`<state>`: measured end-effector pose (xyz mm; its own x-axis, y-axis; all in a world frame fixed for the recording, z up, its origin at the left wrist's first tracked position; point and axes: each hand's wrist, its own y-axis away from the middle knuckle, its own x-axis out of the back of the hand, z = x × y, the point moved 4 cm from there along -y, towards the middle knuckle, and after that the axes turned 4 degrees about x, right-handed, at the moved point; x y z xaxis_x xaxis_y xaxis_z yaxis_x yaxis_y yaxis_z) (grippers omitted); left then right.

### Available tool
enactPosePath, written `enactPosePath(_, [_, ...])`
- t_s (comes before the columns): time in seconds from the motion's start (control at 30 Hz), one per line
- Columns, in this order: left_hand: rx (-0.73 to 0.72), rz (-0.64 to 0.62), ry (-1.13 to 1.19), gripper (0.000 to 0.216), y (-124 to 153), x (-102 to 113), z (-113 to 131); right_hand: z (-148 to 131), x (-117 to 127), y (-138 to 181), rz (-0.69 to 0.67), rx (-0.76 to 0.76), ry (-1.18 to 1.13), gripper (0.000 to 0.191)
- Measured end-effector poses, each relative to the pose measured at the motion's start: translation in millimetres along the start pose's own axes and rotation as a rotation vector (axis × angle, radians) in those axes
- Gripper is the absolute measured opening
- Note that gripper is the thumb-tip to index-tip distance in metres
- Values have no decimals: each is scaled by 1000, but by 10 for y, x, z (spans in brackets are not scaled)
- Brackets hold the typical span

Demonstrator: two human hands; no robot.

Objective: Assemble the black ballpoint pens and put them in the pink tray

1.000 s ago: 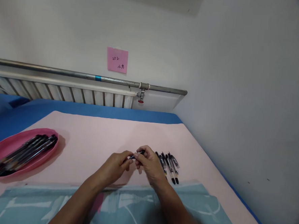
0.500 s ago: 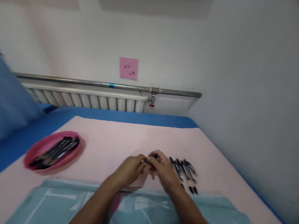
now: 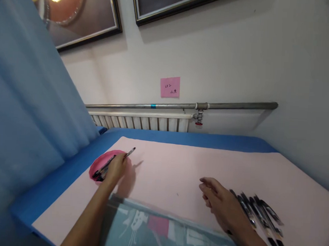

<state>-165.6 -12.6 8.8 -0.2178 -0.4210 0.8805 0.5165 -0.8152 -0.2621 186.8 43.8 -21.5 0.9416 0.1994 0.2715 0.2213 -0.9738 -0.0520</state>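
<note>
Parted since the earlier frame from the left hand [image 3: 116, 169], the right hand [image 3: 225, 204], fingers loosely spread and seemingly empty, is held near black-ended, clear-barrelled pens [image 3: 263, 216] at four o'clock. Over the pink bowl [image 3: 103, 159] at eight o'clock, a pen [image 3: 130, 152] is pinched by the left; it is best lifted clear without dragging neighbours, glossy plastic probably being slippery.
</note>
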Motion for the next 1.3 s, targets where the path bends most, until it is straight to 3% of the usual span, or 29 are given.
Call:
enactPosePath(0.13, [79,36,-136,31,-102,88,-351,-67,41,-1,33,56,10,29])
enactPosePath(0.27, [113,87,-246,30,-30,108,-388,-150,207,-13,100,63,59,27])
enactPosePath(0.4, [104,114,-280,38,25,126,-137,-221,496,-19,260,114,140,27])
enactPosePath(0.53, [-48,63,-208,35,-13,0,389,-163,762,-59,356,177,336,25])
enactPosePath(0.63, [-195,-8,-105,35,79,-207,914,-52,795,-82,229,126,599,20])
enactPosePath(0.77, [-384,-169,158,30,397,-547,1596,26,632,-51,4,60,864,19])
enactPosePath(0.87, [-472,-264,227,25,645,-777,1920,19,492,-14,-64,69,969,18])
enactPosePath(0.97, [-509,-299,282,24,814,-935,2016,11,399,15,-79,107,1048,16])
enactPosePath(1.1, [-500,-319,319,23,892,-1069,1901,22,312,54,-139,99,1116,17])
enactPosePath(1.3, [-450,-356,374,24,874,-1090,1782,28,148,134,-246,78,1145,23])
